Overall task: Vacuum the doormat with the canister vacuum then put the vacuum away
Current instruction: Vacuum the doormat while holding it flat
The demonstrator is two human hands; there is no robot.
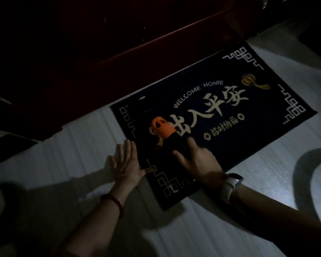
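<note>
A black doormat (pixel 230 115) with "WELCOME HOME" and pale characters lies slanted on the pale floor. On its left part rests the vacuum nozzle (pixel 162 129), which has an orange ribbed tip and a black body leading back to my right hand (pixel 198 162). That hand holds the black body between thumb and index finger, and its wrist wears a white watch. My left hand (pixel 127 162) lies flat with straight fingers at the mat's left edge, its thumb on the mat. The canister is out of view.
A dark red door and its threshold (pixel 156 43) run along the mat's far edge. A dark curved shape (pixel 302 164), hose or shadow, lies on the floor (pixel 230 219) at the right. The room is very dim.
</note>
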